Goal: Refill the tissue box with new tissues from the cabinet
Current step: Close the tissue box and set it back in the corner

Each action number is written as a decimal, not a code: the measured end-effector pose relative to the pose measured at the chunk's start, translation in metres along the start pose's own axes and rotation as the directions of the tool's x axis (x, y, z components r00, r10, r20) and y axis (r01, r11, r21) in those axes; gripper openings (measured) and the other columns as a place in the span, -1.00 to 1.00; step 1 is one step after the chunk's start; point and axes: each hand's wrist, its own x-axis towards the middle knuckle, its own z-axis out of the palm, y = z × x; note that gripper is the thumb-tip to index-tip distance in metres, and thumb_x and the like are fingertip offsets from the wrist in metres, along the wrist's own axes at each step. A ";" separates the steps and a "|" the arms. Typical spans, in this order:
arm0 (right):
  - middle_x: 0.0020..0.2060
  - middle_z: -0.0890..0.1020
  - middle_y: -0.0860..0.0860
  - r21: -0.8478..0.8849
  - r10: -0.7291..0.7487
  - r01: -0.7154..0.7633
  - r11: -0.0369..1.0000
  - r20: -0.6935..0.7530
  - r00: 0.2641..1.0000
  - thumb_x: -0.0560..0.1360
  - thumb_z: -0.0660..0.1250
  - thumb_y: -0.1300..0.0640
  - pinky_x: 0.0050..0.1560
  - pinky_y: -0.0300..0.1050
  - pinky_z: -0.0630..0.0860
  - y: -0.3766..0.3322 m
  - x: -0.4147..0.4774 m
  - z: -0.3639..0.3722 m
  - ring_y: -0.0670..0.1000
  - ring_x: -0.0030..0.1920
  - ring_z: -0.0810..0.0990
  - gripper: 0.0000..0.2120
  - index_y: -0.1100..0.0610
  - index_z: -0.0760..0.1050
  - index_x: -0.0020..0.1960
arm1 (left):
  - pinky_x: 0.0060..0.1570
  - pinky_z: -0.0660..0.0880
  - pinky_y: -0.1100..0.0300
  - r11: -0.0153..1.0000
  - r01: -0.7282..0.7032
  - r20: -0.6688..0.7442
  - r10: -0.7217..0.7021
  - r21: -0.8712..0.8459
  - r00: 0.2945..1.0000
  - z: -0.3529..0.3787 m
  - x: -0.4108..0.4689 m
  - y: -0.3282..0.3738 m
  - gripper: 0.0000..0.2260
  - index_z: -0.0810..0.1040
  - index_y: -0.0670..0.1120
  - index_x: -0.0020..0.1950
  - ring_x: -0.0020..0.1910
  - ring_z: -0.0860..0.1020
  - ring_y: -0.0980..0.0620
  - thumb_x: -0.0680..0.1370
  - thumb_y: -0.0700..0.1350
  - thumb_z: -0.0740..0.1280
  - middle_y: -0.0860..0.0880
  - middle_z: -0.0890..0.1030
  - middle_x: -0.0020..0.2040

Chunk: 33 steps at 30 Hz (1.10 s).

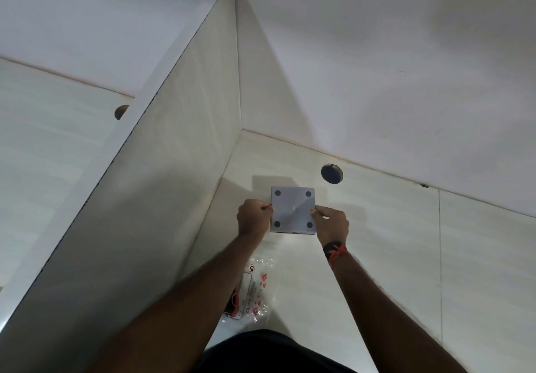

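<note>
Both hands, left hand (254, 216) and right hand (330, 221), pinch the grey box (293, 211) by its sides; the writing on the plastic wrapper (251, 294) is unreadable.

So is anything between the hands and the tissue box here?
Nothing visible. The left hand and right hand already grip opposite sides of the tissue box, whose four-dotted face points up at the camera. The plastic packet lies nearer the person, beneath the arms.
</note>
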 end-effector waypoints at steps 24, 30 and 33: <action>-0.01 0.71 0.07 -0.150 0.085 -0.080 0.985 0.026 0.996 0.51 0.37 0.03 0.04 -0.04 0.54 -0.003 -0.008 -0.006 0.14 -0.03 0.63 -0.74 0.16 0.67 0.09 | -0.24 0.66 0.04 0.999 0.040 0.079 -0.037 -0.036 0.996 -0.004 0.002 -0.005 -0.87 0.66 -0.16 -0.23 -0.33 0.69 -0.12 0.39 -0.10 0.47 -0.11 0.72 -0.29; -0.14 0.66 0.24 -0.138 0.264 -0.233 0.963 0.287 0.921 0.52 0.32 0.14 -0.04 0.08 0.66 -0.004 0.007 -0.004 0.25 -0.20 0.67 -0.82 0.27 0.57 -0.10 | -0.22 0.68 -0.08 0.975 0.189 0.303 -0.147 -0.114 0.942 0.001 0.012 -0.005 -0.84 0.63 -0.28 -0.18 -0.29 0.71 -0.20 0.49 -0.21 0.34 -0.22 0.70 -0.16; -0.21 0.66 0.18 -0.019 0.284 -0.290 0.957 0.278 0.918 0.59 0.28 0.09 -0.25 -0.16 0.66 -0.016 -0.003 -0.005 0.09 -0.33 0.66 -0.79 0.22 0.52 -0.13 | -0.18 0.67 -0.13 0.944 0.262 0.386 -0.170 -0.201 0.907 0.006 0.016 -0.005 -0.71 0.63 -0.31 0.00 -0.22 0.71 -0.27 0.49 -0.12 0.26 -0.29 0.68 -0.02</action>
